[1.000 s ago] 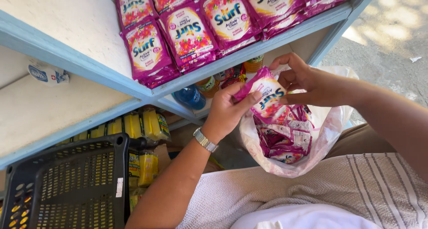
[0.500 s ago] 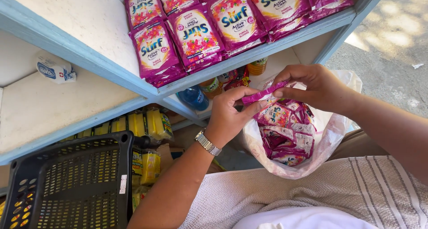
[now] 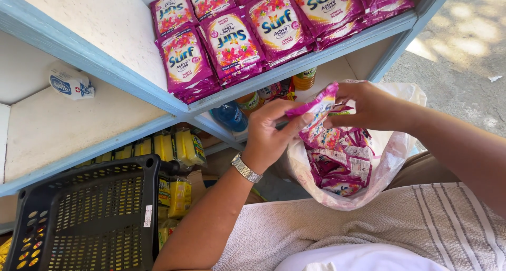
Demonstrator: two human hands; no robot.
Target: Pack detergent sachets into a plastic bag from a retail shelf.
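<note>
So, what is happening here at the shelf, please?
A person holds a pink sachet with both hands, the left hand and the right hand, just above an open plastic bag full of similar sachets. On the blue shelf above, more pink sachets lie in rows. A black basket stands at lower left.

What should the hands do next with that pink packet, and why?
Probably lift the pink packet up to the shelf and lay it beside the stacked packets. Both the left hand and right hand hold it above the open plastic bag, and the shelf has matching packets in rows.
</note>
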